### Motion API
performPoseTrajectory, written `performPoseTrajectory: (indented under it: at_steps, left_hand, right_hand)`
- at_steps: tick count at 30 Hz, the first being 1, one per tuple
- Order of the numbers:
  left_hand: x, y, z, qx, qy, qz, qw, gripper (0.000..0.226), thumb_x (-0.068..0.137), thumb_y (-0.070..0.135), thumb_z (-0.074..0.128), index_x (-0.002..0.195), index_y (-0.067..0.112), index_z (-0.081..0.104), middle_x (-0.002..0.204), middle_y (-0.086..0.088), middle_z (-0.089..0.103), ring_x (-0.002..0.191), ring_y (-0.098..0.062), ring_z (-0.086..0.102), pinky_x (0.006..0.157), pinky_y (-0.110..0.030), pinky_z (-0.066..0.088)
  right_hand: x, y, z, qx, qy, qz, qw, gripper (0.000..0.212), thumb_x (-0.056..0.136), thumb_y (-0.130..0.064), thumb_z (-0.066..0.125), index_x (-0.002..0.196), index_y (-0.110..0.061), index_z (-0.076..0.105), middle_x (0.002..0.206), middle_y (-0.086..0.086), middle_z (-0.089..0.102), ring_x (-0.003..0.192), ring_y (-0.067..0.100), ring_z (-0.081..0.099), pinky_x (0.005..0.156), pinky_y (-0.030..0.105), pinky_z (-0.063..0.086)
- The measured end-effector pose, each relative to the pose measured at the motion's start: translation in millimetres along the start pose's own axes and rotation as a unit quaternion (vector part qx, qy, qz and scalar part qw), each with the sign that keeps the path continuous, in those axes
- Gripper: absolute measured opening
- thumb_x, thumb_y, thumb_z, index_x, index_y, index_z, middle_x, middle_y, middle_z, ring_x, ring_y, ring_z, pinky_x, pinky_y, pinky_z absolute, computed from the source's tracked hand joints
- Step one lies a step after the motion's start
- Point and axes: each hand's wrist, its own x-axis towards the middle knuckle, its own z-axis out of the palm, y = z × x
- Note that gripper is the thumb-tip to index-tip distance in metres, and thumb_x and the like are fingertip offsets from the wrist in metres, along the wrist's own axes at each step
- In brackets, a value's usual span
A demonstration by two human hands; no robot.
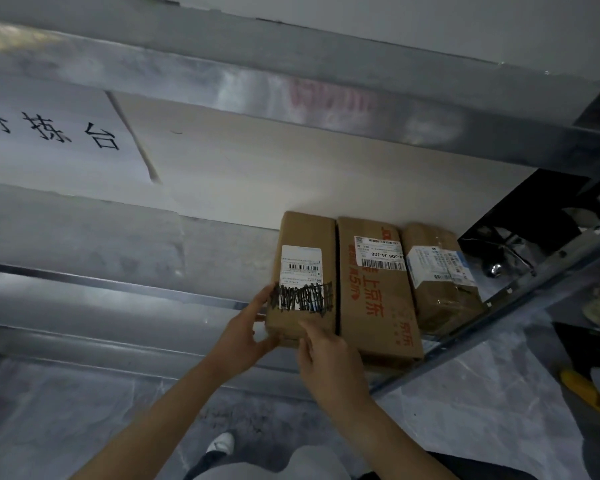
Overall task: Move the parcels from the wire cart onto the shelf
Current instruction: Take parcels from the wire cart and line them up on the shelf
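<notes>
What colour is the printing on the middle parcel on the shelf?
Orange-red lettering on plain brown cardboard of the middle parcel, plus a white barcode label; seen in the head view.

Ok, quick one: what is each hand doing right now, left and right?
Left hand: gripping the near left corner of the scribbled-label parcel on the shelf.
Right hand: open, fingers resting on that parcel's near end, not wrapped around it.

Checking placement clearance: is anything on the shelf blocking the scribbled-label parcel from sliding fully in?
Nothing visible. The scribbled-label parcel already lies on the shelf, flush beside the red-printed parcel, with bare board behind it. Both the left hand and right hand touch its near end.
</notes>
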Motion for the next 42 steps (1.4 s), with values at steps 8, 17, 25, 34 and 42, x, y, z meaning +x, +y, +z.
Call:
performPoseTrajectory:
  at_steps: [8, 17, 25, 34, 42]
  left_hand:
    - [-40.9, -29.7, -21.3, 0.226, 0.062, -0.064, 0.970, 0.071, 0.085, 0.021, 0.066, 0.146, 0.015, 0.031, 0.147, -0.007, 0.040, 0.134, -0.024, 0.040, 0.106, -0.035, 0.036]
    - [-139.6, -56.2, -84.8, 0.374, 0.209, -0.237, 0.872, 0.073, 0.070, 0.045, 0.060, 0.133, 0.010, 0.051, 0.128, -0.018, 0.058, 0.115, -0.038, 0.056, 0.089, -0.052, 0.045]
    - [-207.9, -70.6, -116.4, 0.383, 0.326, -0.351, 0.790, 0.084, 0.072, 0.057, 0.048, 0.145, 0.016, 0.037, 0.151, -0.014, 0.033, 0.141, -0.033, 0.025, 0.112, -0.052, 0.020]
    - [-285.3, -103.1, -188.0, 0.362, 0.364, -0.455, 0.728, 0.098, 0.075, 0.065, 0.060, 0.151, 0.027, 0.012, 0.159, -0.003, 0.010, 0.147, -0.025, 0.005, 0.116, -0.047, 0.010]
    - [-353.0, -144.6, -259.4, 0.348, 0.375, -0.509, 0.692, 0.102, 0.072, 0.063, 0.064, 0.151, 0.025, 0.012, 0.158, -0.007, 0.015, 0.146, -0.027, 0.011, 0.115, -0.048, 0.016]
  right_hand:
    - [15.8, -39.6, 19.5, 0.057, -0.085, -0.169, 0.980, 0.030, 0.093, -0.012, 0.048, 0.120, -0.006, 0.061, 0.107, 0.014, 0.066, 0.095, 0.028, 0.063, 0.079, 0.039, 0.054]
    - [32.4, -82.8, 71.0, 0.080, -0.129, -0.312, 0.938, 0.039, 0.084, -0.005, 0.059, 0.124, -0.006, 0.060, 0.125, 0.012, 0.058, 0.111, 0.033, 0.055, 0.095, 0.044, 0.046]
    - [27.7, -139.7, 99.1, 0.119, -0.193, -0.322, 0.919, 0.045, 0.085, -0.009, 0.062, 0.129, -0.008, 0.056, 0.133, 0.010, 0.053, 0.119, 0.032, 0.049, 0.101, 0.044, 0.040]
    - [43.8, -254.2, 148.1, 0.044, -0.272, -0.371, 0.887, 0.065, 0.088, -0.025, 0.060, 0.147, -0.025, 0.031, 0.157, -0.002, 0.019, 0.141, 0.022, 0.017, 0.114, 0.041, 0.020]
    - [48.9, -368.3, 202.2, 0.010, -0.297, -0.412, 0.861, 0.068, 0.089, -0.034, 0.057, 0.149, -0.025, 0.025, 0.157, 0.000, 0.019, 0.141, 0.023, 0.017, 0.114, 0.043, 0.020]
